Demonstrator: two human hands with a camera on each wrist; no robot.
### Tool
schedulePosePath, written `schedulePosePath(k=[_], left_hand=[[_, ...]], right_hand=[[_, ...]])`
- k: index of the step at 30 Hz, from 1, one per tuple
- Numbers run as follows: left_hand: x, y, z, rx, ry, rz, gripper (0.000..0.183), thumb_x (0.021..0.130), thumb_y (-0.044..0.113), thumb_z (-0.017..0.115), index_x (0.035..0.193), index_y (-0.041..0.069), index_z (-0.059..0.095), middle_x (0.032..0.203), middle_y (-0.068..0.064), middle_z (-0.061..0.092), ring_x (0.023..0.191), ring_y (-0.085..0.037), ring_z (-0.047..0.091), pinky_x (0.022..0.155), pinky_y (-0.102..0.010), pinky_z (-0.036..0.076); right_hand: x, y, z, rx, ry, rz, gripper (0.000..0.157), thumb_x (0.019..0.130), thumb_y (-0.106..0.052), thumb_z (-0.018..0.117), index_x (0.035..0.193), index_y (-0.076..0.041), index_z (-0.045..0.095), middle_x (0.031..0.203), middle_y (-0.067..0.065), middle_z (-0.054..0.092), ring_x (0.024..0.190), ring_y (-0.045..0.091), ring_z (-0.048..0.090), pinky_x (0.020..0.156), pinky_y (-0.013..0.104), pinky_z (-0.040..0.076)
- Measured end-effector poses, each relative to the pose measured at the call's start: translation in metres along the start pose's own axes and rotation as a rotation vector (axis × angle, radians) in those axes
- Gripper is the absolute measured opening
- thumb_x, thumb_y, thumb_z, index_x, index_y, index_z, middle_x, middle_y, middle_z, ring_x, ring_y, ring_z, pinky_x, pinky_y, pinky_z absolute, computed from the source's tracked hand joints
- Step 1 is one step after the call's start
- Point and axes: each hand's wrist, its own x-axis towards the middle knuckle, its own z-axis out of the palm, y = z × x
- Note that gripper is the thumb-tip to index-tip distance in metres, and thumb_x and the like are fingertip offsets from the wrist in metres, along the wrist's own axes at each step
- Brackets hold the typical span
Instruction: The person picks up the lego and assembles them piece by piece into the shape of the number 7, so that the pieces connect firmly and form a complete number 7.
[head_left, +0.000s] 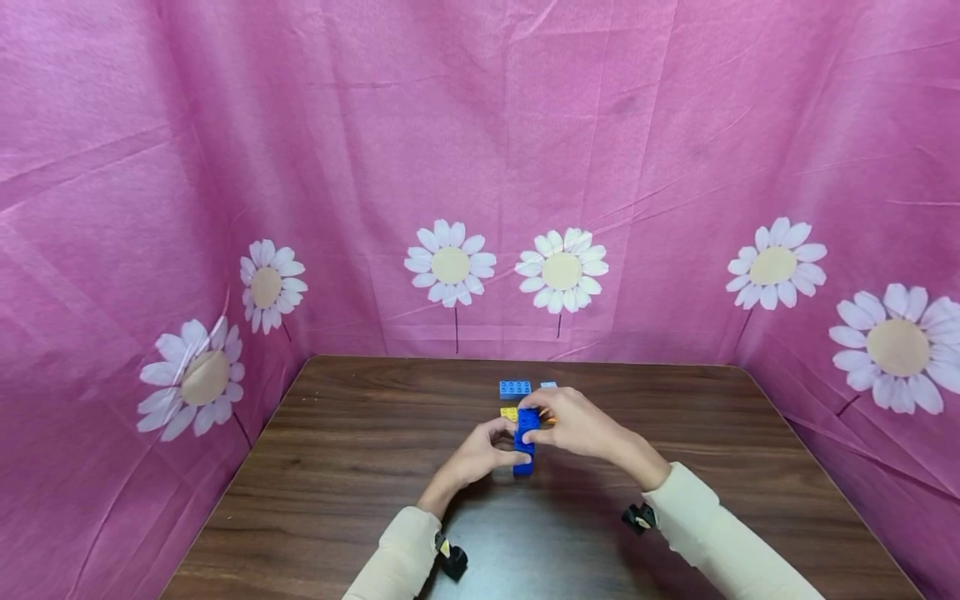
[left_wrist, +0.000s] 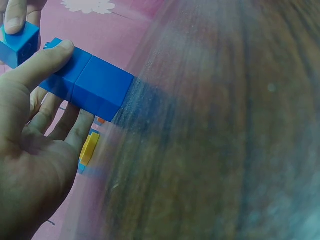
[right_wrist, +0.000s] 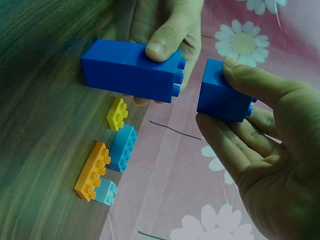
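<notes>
Two dark blue toy building bricks (right_wrist: 127, 70) are joined end on end in an upright stack whose lower end appears to meet the table. My left hand (head_left: 480, 457) grips this stack near its top, thumb on the near side and fingers behind. Above it, my right hand (head_left: 581, 423) pinches a separate dark blue brick (right_wrist: 220, 100) between thumb and fingers. In the right wrist view a narrow gap shows between that brick and the studs of the stack. The left wrist view shows the stack (left_wrist: 102, 85) close up, with the right hand's brick (left_wrist: 21, 45) beyond it.
Behind the hands lie a yellow brick (right_wrist: 117, 115), a lighter blue long brick (head_left: 515, 389), an orange long brick (right_wrist: 92, 172) and a small pale blue brick (right_wrist: 104, 192). The brown wooden table (head_left: 315, 500) is bordered by a pink cloth (head_left: 480, 125) with daisies.
</notes>
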Motion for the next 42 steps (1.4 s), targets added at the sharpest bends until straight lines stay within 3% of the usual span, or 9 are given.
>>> schedulePosePath(k=[7,12,20,31,42], left_hand=[[0.000,-0.001,0.002,-0.003,-0.001,-0.024,0.028,0.090,0.013,0.085,0.113,0.007,0.070,0.112,0.001,0.074,0.105,-0.012,0.068,0.094,-0.025,0.056],[-0.001,-0.001,0.002,0.003,-0.001,-0.017,0.028,0.090,0.014,0.086,0.113,0.008,0.070,0.111,0.001,0.074,0.107,-0.013,0.067,0.098,-0.031,0.055],[-0.002,-0.002,0.002,0.002,-0.003,-0.020,0.028,0.090,0.016,0.086,0.112,0.009,0.071,0.112,0.001,0.074,0.109,-0.014,0.066,0.104,-0.039,0.053],[-0.001,-0.002,-0.001,-0.062,-0.018,-0.023,0.030,0.091,0.011,0.084,0.116,0.004,0.068,0.113,-0.004,0.075,0.109,-0.018,0.070,0.091,-0.024,0.059],[-0.001,0.000,-0.002,-0.054,-0.020,-0.020,0.030,0.091,0.012,0.085,0.115,0.003,0.069,0.112,-0.005,0.075,0.106,-0.015,0.070,0.092,-0.024,0.058]], right_hand=[[0.001,0.000,0.006,0.011,-0.025,0.007,0.040,0.089,-0.024,0.089,0.121,-0.005,0.074,0.115,0.004,0.078,0.099,0.015,0.074,0.085,0.032,0.065],[0.002,0.000,0.006,0.012,-0.047,0.018,0.041,0.088,-0.024,0.090,0.120,-0.004,0.074,0.114,0.005,0.077,0.097,0.015,0.074,0.085,0.038,0.066],[0.004,0.000,0.006,0.015,-0.103,0.048,0.040,0.089,-0.027,0.089,0.118,-0.006,0.072,0.108,0.004,0.077,0.093,0.013,0.075,0.082,0.032,0.065],[0.011,-0.005,0.003,-0.014,-0.142,0.057,0.037,0.089,-0.027,0.089,0.113,-0.007,0.070,0.097,0.000,0.079,0.079,0.003,0.068,0.075,0.024,0.063],[0.007,-0.007,0.003,-0.053,-0.117,0.088,0.039,0.089,-0.029,0.089,0.118,-0.010,0.071,0.105,0.001,0.080,0.079,0.002,0.065,0.076,0.024,0.062]])
